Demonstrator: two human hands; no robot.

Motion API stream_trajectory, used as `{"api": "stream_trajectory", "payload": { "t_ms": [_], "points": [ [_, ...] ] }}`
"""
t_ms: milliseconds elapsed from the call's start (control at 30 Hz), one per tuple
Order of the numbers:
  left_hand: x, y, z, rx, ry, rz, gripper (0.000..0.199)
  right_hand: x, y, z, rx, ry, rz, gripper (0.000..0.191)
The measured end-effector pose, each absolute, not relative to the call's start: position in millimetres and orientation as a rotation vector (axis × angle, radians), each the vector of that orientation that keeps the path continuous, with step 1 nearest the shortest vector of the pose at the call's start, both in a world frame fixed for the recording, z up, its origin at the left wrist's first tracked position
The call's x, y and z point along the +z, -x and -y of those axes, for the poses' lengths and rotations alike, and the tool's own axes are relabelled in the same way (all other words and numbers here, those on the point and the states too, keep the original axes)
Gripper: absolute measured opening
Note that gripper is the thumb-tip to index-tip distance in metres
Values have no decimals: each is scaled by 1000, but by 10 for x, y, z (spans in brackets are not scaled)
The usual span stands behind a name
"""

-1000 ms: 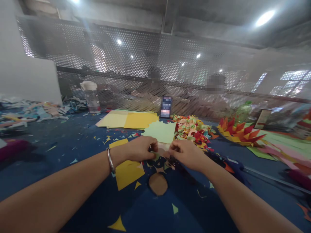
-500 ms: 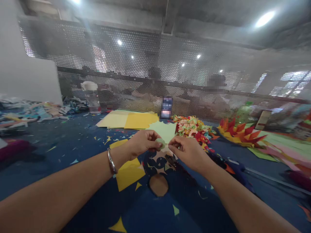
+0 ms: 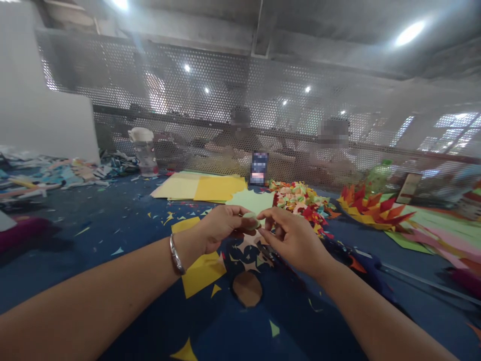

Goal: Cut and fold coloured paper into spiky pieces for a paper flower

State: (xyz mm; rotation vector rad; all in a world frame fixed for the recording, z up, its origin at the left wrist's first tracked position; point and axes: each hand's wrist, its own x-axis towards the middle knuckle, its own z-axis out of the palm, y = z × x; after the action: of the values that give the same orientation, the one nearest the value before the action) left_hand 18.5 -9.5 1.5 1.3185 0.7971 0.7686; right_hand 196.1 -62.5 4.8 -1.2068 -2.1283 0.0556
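My left hand is closed in a pinch on a small, rounded piece of pale green paper. My right hand meets the right edge of this piece, its thumb and index fingertips curled about the edge. Behind both hands lies a larger pale green sheet with a jagged outline. Below them, cut peach-coloured paper scraps and a brown rounded piece rest on the dark blue table. Yellow paper lies partly under my left wrist, which wears a silver bangle.
Stacked yellow sheets lie at the back, beside a phone standing upright. Right of it are a heap of small coloured paper pieces and a red-orange pointed paper form. A lidded cup stands back left. People sit beyond the perforated screen.
My right hand has come closer to my left, its fingertips now at the paper piece's edge. The small piece is tilted differently. The view has shifted slightly.
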Motion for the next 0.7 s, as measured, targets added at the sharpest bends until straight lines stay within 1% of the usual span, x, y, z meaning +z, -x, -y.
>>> {"api": "stream_trajectory", "payload": {
  "t_ms": [267,533,633,700],
  "points": [
    [17,-178,69,734,-1248,-710,12,47,-1972,628,-6,1170,2169,9],
    [18,-188,92,763,-1253,-729,15,47,-1984,631,-8,1169,2148,14],
    [22,-181,110,717,-1320,-672,20,38,-1992,623,-19,1165,2143,21],
    [22,-178,122,662,-1352,-647,23,34,-1992,620,-29,1148,2141,20]
  ]
}}
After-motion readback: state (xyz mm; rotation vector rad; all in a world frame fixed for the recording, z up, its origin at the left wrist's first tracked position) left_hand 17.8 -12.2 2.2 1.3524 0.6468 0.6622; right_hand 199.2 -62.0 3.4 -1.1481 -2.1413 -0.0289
